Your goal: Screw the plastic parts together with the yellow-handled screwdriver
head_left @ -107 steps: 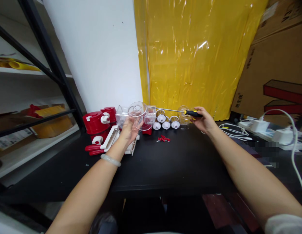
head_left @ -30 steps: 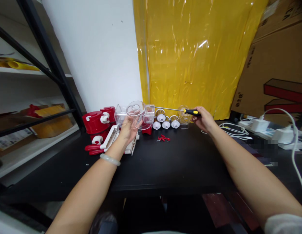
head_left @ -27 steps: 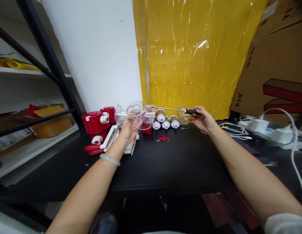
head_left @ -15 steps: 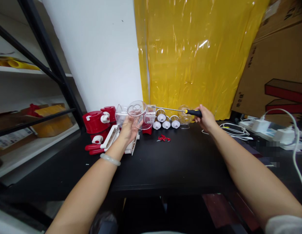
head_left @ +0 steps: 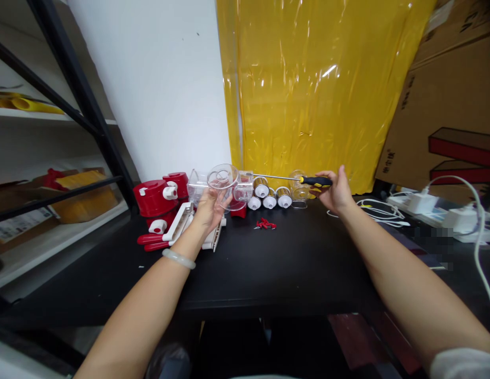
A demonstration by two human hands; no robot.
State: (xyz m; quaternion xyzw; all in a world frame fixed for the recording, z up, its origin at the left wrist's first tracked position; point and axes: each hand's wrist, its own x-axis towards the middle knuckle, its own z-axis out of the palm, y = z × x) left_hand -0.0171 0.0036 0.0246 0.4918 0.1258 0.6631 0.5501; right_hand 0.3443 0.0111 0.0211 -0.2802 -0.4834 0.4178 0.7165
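My left hand (head_left: 212, 208) is wrapped round a clear plastic part (head_left: 223, 181) with a round opening, held above the black table. My right hand (head_left: 335, 192) holds a screwdriver (head_left: 316, 181) by its black and yellow handle, the fingers loosened around it. The screwdriver's shaft lies level and points left, its tip at the right side of the clear part; what the tip touches is too small to tell. Below, several small red pieces (head_left: 266, 224) lie on the table, in front of several stacked cylinders (head_left: 269, 199) with white ends.
Red housings (head_left: 150, 198) and white parts with red handles (head_left: 177, 231) stand at the left. More clear plastic (head_left: 299, 197) sits at the back. White cables (head_left: 381, 213) and plugs (head_left: 464, 218) lie at the right, beside a cardboard box (head_left: 446, 105). The table (head_left: 268, 279) is black.
The fingers of my right hand have opened and shifted on the screwdriver handle, with the thumb now raised. My left hand and the clear part have hardly moved.
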